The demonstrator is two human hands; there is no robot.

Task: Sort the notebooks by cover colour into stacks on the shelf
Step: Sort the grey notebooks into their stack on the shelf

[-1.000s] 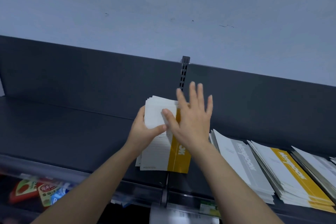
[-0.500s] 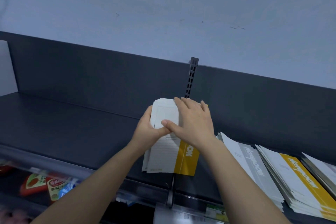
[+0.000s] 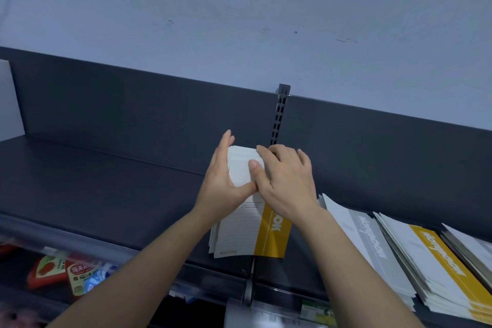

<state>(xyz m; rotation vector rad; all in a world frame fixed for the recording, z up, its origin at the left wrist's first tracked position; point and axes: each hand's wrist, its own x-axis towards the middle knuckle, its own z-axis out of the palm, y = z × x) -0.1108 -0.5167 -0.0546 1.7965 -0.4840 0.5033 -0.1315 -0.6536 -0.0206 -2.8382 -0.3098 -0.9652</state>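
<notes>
A stack of white notebooks with a yellow band (image 3: 239, 231) lies on the dark shelf (image 3: 106, 189), at the joint between two shelf sections. My left hand (image 3: 222, 181) presses straight fingers against the stack's left edge, its thumb lying on the top cover. My right hand (image 3: 288, 181) rests on top of the stack, fingers bent over its far edge and thumb on the cover. To the right lie a grey-band notebook stack (image 3: 372, 242), a second yellow-band stack (image 3: 436, 255) and another greyish stack (image 3: 476, 247) at the frame's edge.
A slotted upright post (image 3: 281, 114) rises from the shelf's back panel just behind the hands. Snack packets (image 3: 77, 274) sit on the lower shelf at bottom left. Left of the held stack the shelf surface is bare and dark.
My right hand came down from spread above the stack onto it, its fingers bending over the far edge. My left hand's fingers straightened along the left edge.
</notes>
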